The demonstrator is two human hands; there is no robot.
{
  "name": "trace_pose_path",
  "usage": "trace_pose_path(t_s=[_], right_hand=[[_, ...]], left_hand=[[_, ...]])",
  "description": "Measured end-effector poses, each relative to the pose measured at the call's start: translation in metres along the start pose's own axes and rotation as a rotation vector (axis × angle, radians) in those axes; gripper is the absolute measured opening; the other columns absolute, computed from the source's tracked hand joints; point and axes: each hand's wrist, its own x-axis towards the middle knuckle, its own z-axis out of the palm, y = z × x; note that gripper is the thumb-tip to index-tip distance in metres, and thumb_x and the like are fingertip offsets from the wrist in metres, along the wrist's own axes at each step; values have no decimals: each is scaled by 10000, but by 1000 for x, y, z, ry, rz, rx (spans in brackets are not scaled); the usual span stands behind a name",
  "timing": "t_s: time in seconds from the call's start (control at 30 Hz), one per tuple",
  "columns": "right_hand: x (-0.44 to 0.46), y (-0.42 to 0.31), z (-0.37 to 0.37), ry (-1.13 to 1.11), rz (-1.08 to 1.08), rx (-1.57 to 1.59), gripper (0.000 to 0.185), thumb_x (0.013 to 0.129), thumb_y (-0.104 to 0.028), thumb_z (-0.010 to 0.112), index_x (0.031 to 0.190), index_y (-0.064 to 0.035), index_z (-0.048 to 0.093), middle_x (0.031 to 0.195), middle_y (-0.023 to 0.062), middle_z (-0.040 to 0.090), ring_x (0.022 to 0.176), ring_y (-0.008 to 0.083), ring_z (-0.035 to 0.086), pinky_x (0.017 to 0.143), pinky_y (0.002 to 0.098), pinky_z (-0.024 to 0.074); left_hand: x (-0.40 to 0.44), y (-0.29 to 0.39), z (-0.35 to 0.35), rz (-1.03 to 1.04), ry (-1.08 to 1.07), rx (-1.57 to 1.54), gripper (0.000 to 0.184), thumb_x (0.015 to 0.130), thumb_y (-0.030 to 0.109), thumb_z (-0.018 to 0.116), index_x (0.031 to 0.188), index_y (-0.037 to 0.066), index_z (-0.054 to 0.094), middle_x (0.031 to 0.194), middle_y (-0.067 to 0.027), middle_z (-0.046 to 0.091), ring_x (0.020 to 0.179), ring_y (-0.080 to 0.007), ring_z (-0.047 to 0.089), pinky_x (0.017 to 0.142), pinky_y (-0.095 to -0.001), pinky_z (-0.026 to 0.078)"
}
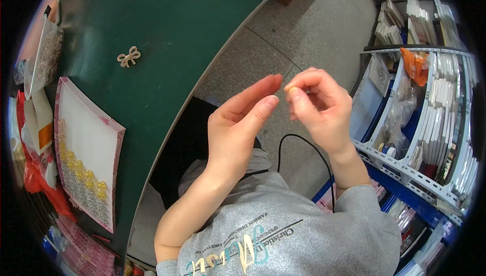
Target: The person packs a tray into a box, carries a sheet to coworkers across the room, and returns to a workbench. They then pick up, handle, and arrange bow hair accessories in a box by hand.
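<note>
My left hand (233, 126) is raised in front of my body, its fingers stretched out and the thumb apart from them. I see nothing held in it. Close beside its fingertips, my right hand (324, 109) is closed, thumb tip pressed against a bent index finger. Whatever it pinches, if anything, is too small or hidden to make out. Both hands are in the air, off the right edge of the green table (172, 33). A bow-shaped ornament (129, 57), pale and sparkling, lies on the table away from both hands.
A white tray with pink edges (96, 119) holds rows of yellow and silvery pieces. Plastic bags and a red bag (38, 175) crowd the table's left side. At right stand shelves (405, 167) packed with white cards and an orange bag (415, 66). A black cable (304, 137) hangs below my hands.
</note>
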Motion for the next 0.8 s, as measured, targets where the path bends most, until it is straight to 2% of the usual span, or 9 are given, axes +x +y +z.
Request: trace_pose_path(t_s=[0.1, 0.13, 0.23, 0.27, 0.47, 0.57, 0.8], right_hand=[[2, 6, -7, 17, -186, -26, 68, 775, 6, 585, 837, -14, 565, 799, 48, 592, 692, 75, 563, 558, 205, 458], [5, 9, -6, 72, -276, -64, 117, 779, 12, 581, 889, -27, 581, 816, 54, 593, 719, 112, 560, 605, 231, 457], [16, 12, -10, 209, -560, -426, 171, 779, 20, 581, 940, -34, 595, 837, 69, 598, 734, 161, 565, 672, 257, 454], [11, 13, -20, 72, -492, -454, 203, 768, 29, 591, 960, -35, 608, 868, 73, 601, 732, 198, 570, 739, 288, 447], [9, 9, -4, 136, -472, -293, 181, 702, 24, 667, 866, -27, 609, 851, 67, 592, 706, 186, 575, 601, 265, 469], [10, 11, -2, 29, -588, -430, 198, 682, 21, 684, 854, -22, 595, 823, 81, 577, 676, 187, 577, 538, 259, 467], [13, 13, -5, -61, -579, -432, 183, 679, 24, 686, 806, -24, 564, 799, 90, 566, 665, 196, 574, 556, 276, 476]], left_hand=[[0, 3, 1, -14, -27, 19, 323, 871, 109, 532, 1166, -20, 512, 1181, -171, 532, 1113, -226, 509, 944, -316, 418], [0, 4, 2, -39, -33, -45, 326, 876, 121, 526, 1169, -20, 506, 1183, -172, 530, 1116, -229, 507, 944, -314, 421], [1, 8, 2, -118, -53, -227, 338, 890, 150, 508, 1180, -21, 486, 1191, -175, 520, 1122, -236, 502, 945, -309, 429], [1, 9, 1, -148, -61, -282, 342, 893, 155, 504, 1185, -21, 479, 1197, -176, 515, 1124, -238, 500, 945, -307, 431], [2, 12, 2, -180, -62, -350, 348, 900, 174, 491, 1194, -12, 472, 1215, -170, 503, 1120, -218, 502, 951, -304, 428], [1, 11, 3, -170, -70, -321, 355, 901, 184, 490, 1200, -5, 471, 1222, -163, 500, 1124, -204, 499, 967, -315, 412], [-1, 9, 2, -189, -74, -320, 373, 901, 188, 490, 1219, -3, 454, 1232, -158, 494, 1137, -197, 488, 983, -317, 393]])
